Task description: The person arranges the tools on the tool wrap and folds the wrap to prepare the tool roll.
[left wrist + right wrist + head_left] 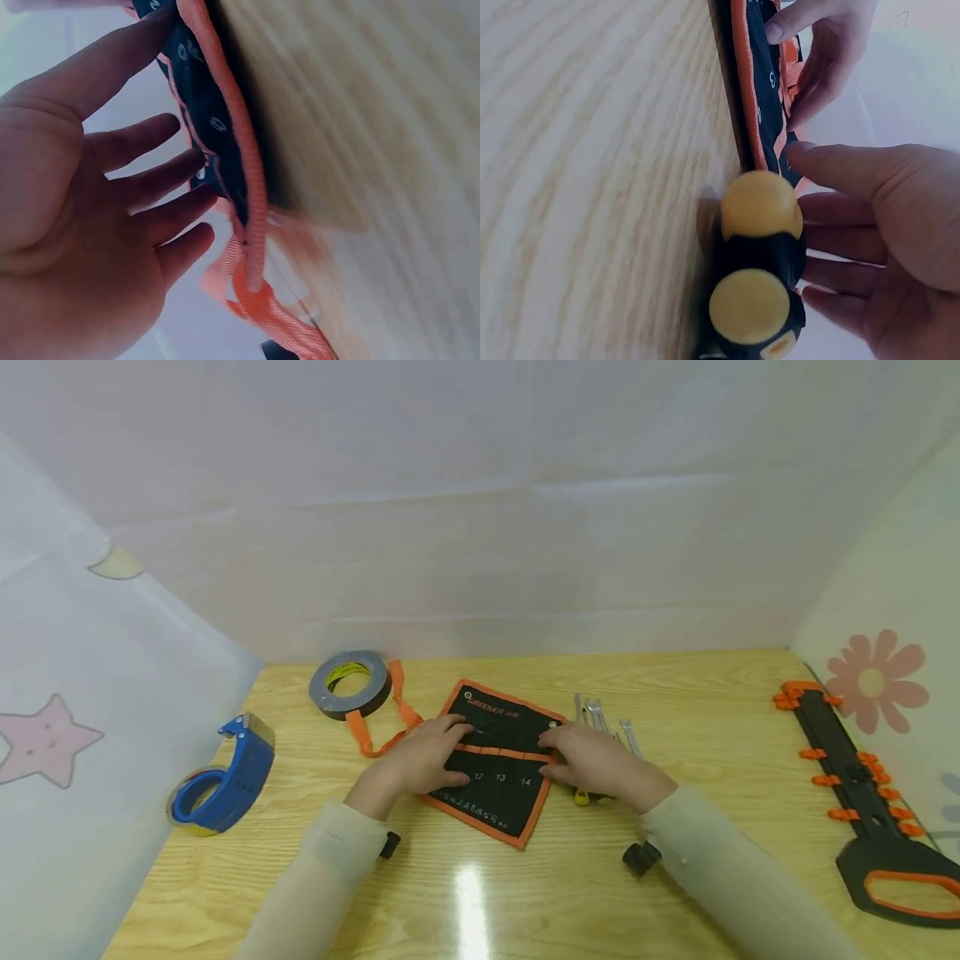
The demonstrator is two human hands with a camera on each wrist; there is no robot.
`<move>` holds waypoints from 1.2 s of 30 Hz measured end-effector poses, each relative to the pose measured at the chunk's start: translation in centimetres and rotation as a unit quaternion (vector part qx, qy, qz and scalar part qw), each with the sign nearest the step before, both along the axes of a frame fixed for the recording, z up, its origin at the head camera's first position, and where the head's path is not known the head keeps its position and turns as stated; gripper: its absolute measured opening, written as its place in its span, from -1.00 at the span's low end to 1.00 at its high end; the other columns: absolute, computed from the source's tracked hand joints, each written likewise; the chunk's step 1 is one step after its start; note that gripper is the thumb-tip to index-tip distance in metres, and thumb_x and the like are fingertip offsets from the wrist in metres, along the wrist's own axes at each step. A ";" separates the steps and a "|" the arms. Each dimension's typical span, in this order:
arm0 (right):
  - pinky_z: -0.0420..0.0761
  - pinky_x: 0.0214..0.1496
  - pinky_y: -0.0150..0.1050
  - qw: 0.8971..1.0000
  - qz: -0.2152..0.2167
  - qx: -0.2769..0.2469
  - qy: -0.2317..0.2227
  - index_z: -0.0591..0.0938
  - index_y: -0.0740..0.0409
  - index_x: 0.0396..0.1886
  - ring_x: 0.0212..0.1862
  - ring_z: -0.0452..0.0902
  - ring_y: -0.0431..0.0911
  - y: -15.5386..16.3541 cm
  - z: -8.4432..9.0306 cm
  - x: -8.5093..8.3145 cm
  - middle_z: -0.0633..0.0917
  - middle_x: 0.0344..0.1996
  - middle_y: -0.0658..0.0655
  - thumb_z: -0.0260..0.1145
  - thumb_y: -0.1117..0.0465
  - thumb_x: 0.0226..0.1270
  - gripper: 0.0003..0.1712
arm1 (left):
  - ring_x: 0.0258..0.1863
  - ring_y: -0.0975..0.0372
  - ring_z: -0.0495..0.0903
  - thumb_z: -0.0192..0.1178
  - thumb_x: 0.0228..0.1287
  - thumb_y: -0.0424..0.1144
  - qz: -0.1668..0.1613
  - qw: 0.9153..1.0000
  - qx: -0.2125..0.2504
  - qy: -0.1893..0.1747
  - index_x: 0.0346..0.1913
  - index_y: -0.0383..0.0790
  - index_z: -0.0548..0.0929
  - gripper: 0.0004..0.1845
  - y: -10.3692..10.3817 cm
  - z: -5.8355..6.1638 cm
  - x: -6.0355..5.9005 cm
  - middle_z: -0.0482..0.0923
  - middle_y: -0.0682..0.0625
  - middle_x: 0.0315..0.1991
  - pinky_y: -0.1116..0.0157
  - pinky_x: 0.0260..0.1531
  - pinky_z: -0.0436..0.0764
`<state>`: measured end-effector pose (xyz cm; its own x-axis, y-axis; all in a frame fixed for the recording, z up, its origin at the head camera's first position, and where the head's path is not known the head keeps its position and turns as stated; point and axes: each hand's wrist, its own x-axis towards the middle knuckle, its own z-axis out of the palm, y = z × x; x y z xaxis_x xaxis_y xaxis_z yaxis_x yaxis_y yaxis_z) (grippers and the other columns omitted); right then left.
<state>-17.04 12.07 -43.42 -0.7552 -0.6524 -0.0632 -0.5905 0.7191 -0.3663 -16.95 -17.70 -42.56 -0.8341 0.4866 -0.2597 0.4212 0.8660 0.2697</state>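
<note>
Head view: black fabric tool roll with orange trim (498,760) lies flat mid-table on the light wooden table (675,877), printed numbers 12, 13, 14 showing on its near half. Left hand (427,756) rests on the roll's left part, fingers stretched flat across the fabric; right hand (592,760) rests on the roll's right edge, fingers also fairly straight, pressing not gripping. Orange strap (393,718) trails from the roll's far left corner toward a grey roll of duct tape (350,683) at far left. Silver metal wrenches (603,718) lie just right of the roll, beyond the right hand. Blue tape dispenser (221,777) sits at left edge, well apart. Black hand saw with orange handle and clips (862,793) lies along the right edge. Left wrist view: left hand (82,217) wide, fingers (161,176) spread with tips on the dark fabric of the tool roll (202,97); orange strap (255,300) bunched at the roll's end; blurred. Right wrist view: right hand (885,240) relaxed, thumb touching the tool roll (761,90) edge; two black tool handles with yellow round ends (757,270) stand just beside the roll under the palm; whether the palm touches them, cannot tell. Left hand (821,52) fingers press the roll farther back.
</note>
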 end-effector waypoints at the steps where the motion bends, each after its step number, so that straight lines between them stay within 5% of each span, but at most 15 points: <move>1: 0.77 0.19 0.04 1.000 0.001 -0.012 0.011 0.73 0.31 0.26 0.18 0.76 0.14 0.1 0.0 -0.1 0.73 0.30 0.30 0.46 0.08 0.54 -0.52 | 0.64 -0.20 0.28 0.46 0.44 0.03 0.000 1.000 0.004 0.013 0.63 -0.25 0.37 -0.15 0.0 0.1 0.3 0.25 -0.26 0.66 -0.23 0.59 0.31; 7: 0.77 0.17 0.07 0.997 -0.008 -0.050 0.057 0.73 0.28 0.21 0.09 0.78 0.12 0.0 0.2 -1.5 0.79 0.16 0.26 0.48 0.19 0.51 -0.61 | 0.44 -0.10 0.51 0.49 0.41 0.05 0.041 0.996 0.024 0.072 0.42 -0.22 0.58 -0.33 0.2 0.8 2.6 0.54 -0.16 0.44 -0.13 0.49 0.48; 14: 0.60 0.42 0.21 0.998 -0.031 -0.049 -0.030 0.65 0.24 0.38 0.37 0.63 0.20 -0.8 0.3 -3.3 0.68 0.35 0.27 0.43 0.18 0.56 -0.51 | 0.21 -0.03 0.60 0.51 0.37 0.04 0.074 0.995 0.033 0.051 0.31 -0.19 0.67 -0.42 -0.1 0.5 4.4 0.63 -0.11 0.28 -0.04 0.23 0.67; 23: 0.48 0.54 0.25 0.998 -0.030 -0.012 -0.061 0.61 0.25 0.43 0.52 0.45 0.30 -1.0 -0.3 -3.7 0.57 0.46 0.33 0.44 0.18 0.55 -0.46 | 0.45 -0.08 0.42 0.50 0.39 0.04 0.059 0.997 0.048 -0.002 0.44 -0.17 0.61 -0.33 -0.8 -0.3 4.9 0.43 -0.18 0.51 -0.12 0.32 0.62; 36: 0.59 0.38 0.18 0.999 -0.010 -0.002 -0.034 0.71 0.23 0.32 0.33 0.50 0.21 -0.8 -0.7 -3.2 0.63 0.29 0.24 0.47 0.14 0.53 -0.53 | 0.54 -0.12 0.37 0.39 0.48 0.10 0.046 0.999 0.011 0.001 0.51 -0.23 0.54 -0.29 -0.5 0.2 4.5 0.36 -0.25 0.56 -0.16 0.49 0.47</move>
